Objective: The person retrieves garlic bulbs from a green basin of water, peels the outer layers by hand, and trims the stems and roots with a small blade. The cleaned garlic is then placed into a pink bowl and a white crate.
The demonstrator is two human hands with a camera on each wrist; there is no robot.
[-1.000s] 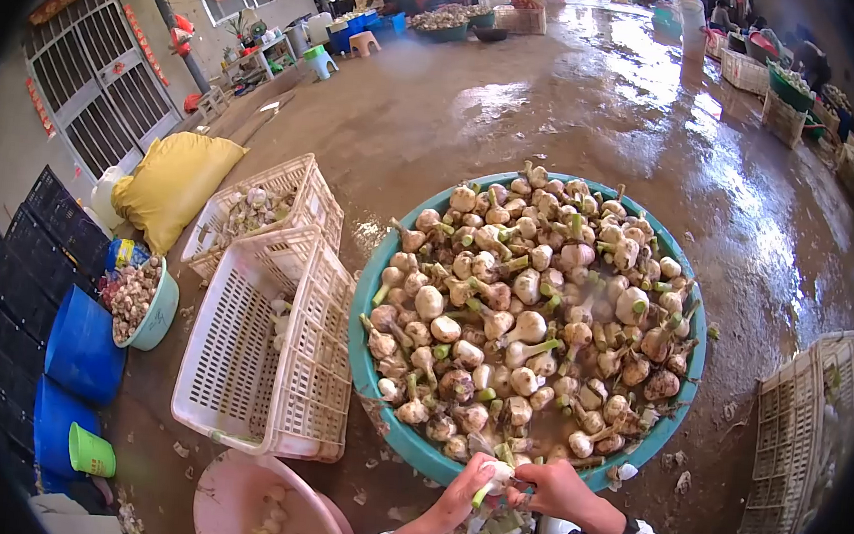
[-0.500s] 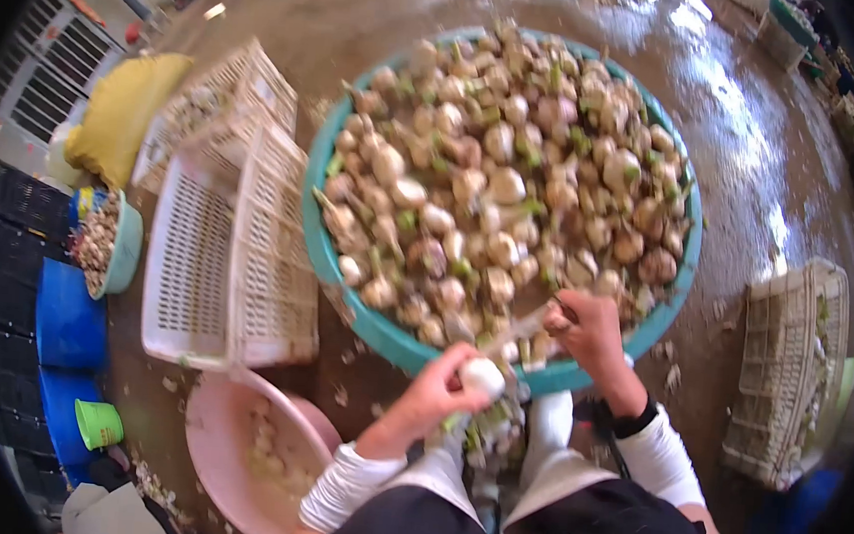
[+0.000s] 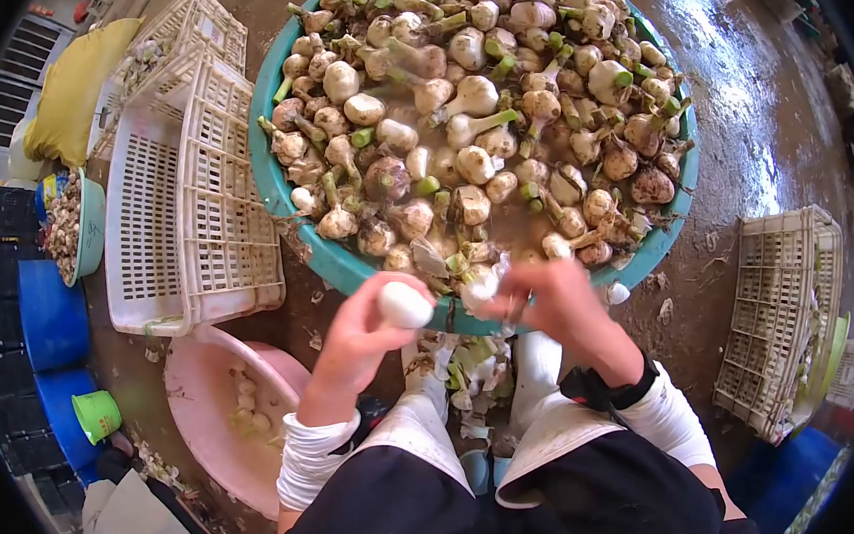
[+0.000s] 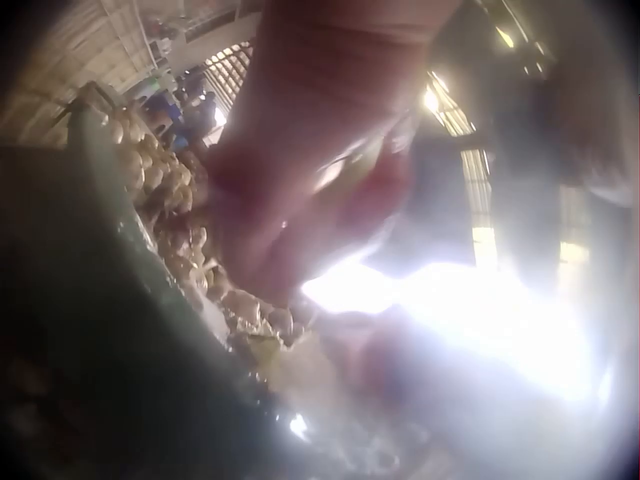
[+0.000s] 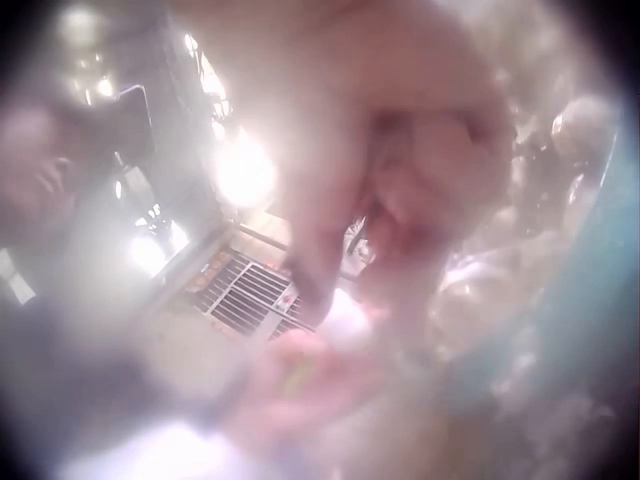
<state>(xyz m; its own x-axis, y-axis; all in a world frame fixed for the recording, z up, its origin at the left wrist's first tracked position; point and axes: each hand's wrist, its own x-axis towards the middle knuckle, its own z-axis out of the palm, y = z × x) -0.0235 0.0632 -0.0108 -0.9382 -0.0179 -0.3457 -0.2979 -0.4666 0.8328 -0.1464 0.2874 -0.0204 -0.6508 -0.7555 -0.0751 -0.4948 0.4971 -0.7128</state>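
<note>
My left hand (image 3: 353, 337) holds a smooth white garlic bulb (image 3: 405, 305) between thumb and curled fingers, just in front of the tub's near rim. To its right, my blurred right hand (image 3: 569, 313) hovers over that rim with bent fingers, a piece of white garlic skin (image 3: 482, 285) at its fingertips. The large teal tub (image 3: 309, 258) is full of unpeeled garlic bulbs (image 3: 475, 163), many with green stem stubs. Glare covers much of the left wrist view, where the left hand (image 4: 320, 140) stands beside the tub rim. The right wrist view shows the right hand (image 5: 400, 140) close up and hazy.
White plastic crates (image 3: 227, 201) stand left of the tub, another crate (image 3: 779, 320) to the right. A pink basin (image 3: 196, 420) with bulbs in water sits front left. Peelings (image 3: 474, 371) lie between white boots (image 3: 539, 376). Blue containers (image 3: 54, 313) line the far left.
The view has tilted down. The hands, together on one stemmed bulb a second ago, have drawn apart; the left keeps the bulb, now bare white, while the right pulled skin away to the right.
</note>
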